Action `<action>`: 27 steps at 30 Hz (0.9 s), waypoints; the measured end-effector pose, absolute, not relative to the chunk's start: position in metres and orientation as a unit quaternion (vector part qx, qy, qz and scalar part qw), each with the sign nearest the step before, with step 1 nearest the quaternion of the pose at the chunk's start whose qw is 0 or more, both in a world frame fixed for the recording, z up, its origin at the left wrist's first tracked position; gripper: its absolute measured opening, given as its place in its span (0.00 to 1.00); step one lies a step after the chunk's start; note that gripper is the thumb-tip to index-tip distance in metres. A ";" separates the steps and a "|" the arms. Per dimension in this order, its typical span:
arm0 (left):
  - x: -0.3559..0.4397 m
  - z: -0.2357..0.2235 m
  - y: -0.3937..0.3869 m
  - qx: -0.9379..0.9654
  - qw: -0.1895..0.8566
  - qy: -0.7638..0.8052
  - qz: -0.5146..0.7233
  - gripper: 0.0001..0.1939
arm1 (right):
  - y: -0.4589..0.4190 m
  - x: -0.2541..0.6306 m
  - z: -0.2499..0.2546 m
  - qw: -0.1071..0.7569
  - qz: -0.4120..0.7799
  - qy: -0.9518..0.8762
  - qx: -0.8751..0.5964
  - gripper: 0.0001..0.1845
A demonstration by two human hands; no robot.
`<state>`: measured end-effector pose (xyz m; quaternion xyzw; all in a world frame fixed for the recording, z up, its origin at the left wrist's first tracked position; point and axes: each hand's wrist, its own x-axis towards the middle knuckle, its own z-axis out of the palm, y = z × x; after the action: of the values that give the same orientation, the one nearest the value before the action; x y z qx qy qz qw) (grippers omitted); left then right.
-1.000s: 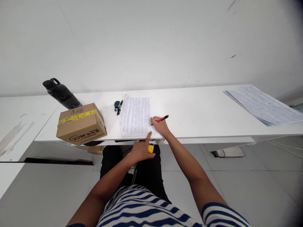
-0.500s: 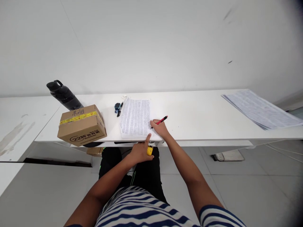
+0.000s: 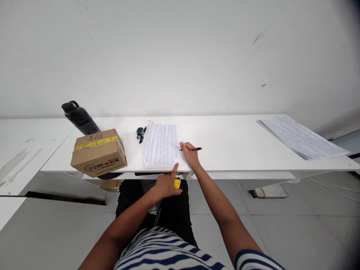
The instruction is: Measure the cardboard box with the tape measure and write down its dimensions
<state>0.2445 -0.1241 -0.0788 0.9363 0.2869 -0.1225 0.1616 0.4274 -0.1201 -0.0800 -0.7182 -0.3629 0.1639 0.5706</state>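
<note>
On the white table lies a sheet of paper (image 3: 161,144) covered in dense rows of writing. My right hand (image 3: 190,154) rests at its right edge, closed around a red and black pen (image 3: 195,149). The pen's tip meets the paper's right side, while its back end points right. My left hand (image 3: 166,185) is at the table's front edge, below the paper. Its index finger stretches up to the paper's lower right corner. The other fingers and thumb hold a small yellow tape measure (image 3: 177,183), partly hidden by the hand.
To the left stand a taped cardboard box (image 3: 98,152) and a black bottle (image 3: 81,118). A dark watch (image 3: 140,132) and a black pen (image 3: 142,135) lie beside the paper. More printed sheets (image 3: 303,137) lie at the table's right end. A wall (image 3: 180,56) rises behind the table (image 3: 230,142).
The pen in my right hand has tipped from a slant to nearly level. My left hand keeps its place by the paper's corner. The whole view has shifted slightly.
</note>
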 end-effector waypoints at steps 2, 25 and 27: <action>0.243 -0.072 -0.127 0.936 0.160 0.294 -0.114 0.63 | -0.119 0.428 -0.084 0.547 0.115 -0.401 -0.726 0.20; 0.081 0.029 -0.087 0.679 0.369 0.377 0.510 0.35 | -0.153 0.231 0.020 0.511 -0.108 -0.743 -0.419 0.35; 0.076 0.025 -0.091 0.646 0.414 0.370 0.524 0.34 | -0.150 0.220 0.010 0.528 -0.060 -0.738 -0.415 0.37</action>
<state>0.0759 -0.0906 0.0245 0.6456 0.3705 0.5244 0.4135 0.2204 -0.1497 0.0102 -0.4154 -0.7382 -0.0598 0.5282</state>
